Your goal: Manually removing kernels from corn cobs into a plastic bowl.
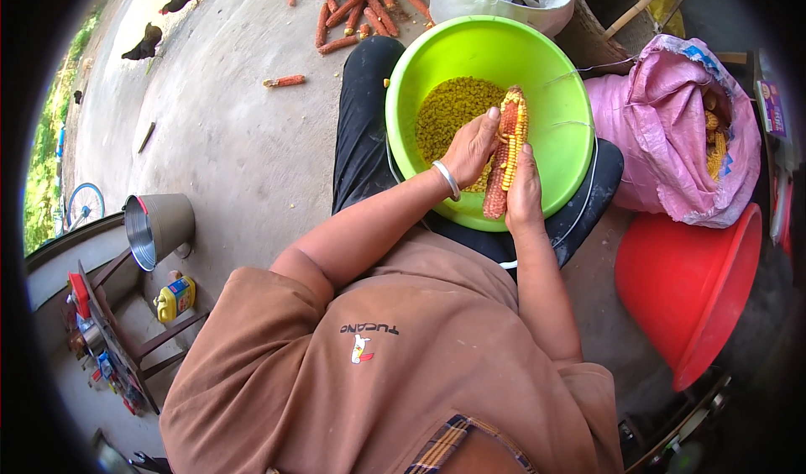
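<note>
Both hands hold a partly shelled ear of corn (515,135) above a lime-green plastic bucket (491,33). Yellow kernels still line the ear's right side, while reddish bare cob shows on its left and at its lower end. I cannot tell whether a second, bare cob is pressed against it. My left hand (469,149), with a silver bangle at the wrist, has its thumb against the ear's left side. My right hand (524,187) grips from the right, its fingers partly hidden. Loose corn kernels (450,115) cover part of the bucket's bottom. The bucket rests between my legs.
Bare red cobs (352,11) lie scattered on the concrete floor ahead. A pink woven sack (655,127) holding corn ears stands at right, above a tilted red basin (680,285). A white bucket (504,17) is beyond. At left are a metal pail (160,222) and chickens (143,42).
</note>
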Demonstrator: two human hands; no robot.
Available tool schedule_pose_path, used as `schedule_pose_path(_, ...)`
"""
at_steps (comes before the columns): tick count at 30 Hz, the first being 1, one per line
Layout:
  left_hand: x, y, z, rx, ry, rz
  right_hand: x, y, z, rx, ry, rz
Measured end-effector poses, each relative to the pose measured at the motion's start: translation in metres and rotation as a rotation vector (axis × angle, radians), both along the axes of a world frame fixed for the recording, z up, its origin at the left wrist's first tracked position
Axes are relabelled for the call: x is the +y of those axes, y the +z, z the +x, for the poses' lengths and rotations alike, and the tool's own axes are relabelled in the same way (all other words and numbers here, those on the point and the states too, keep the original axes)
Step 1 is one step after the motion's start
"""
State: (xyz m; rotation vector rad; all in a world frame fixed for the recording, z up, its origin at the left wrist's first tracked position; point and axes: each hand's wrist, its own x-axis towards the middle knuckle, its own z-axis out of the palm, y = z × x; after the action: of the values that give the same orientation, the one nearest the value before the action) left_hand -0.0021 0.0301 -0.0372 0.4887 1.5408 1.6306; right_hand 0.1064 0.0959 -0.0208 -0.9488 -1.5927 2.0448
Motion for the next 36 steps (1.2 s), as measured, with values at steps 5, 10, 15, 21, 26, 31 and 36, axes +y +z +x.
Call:
schedule_pose_path(5,0.004,-0.003,0.012,0.489,-0.018,-0.197,0.003,-0.016,0.000,-0.048,-0.001,0.139)
schedule_pose_path(10,0.004,-0.006,0.007,0.396,0.068,-0.055,0.003,0.003,-0.007,0.008,-0.053,-0.152)
schedule_pose_path(15,-0.002,0.005,0.008,0.246,0.057,-0.183,0.011,0.019,-0.011,-0.037,-0.106,-0.061)
schedule_pose_path(21,0.000,0.036,0.031,0.441,-0.097,-0.327,0.016,0.000,-0.016,0.019,-0.068,0.139)
schedule_pose_path(26,0.000,0.019,0.028,0.470,0.032,-0.134,0.018,-0.012,-0.018,0.120,-0.059,-0.007)
schedule_pose_path(31,-0.002,0.008,0.024,0.398,0.060,-0.057,0.012,-0.006,-0.015,0.120,-0.185,-0.365)
schedule_pose_path(36,-0.003,0.010,0.015,0.330,-0.080,-0.292,0.010,-0.004,-0.011,0.015,-0.149,-0.153)
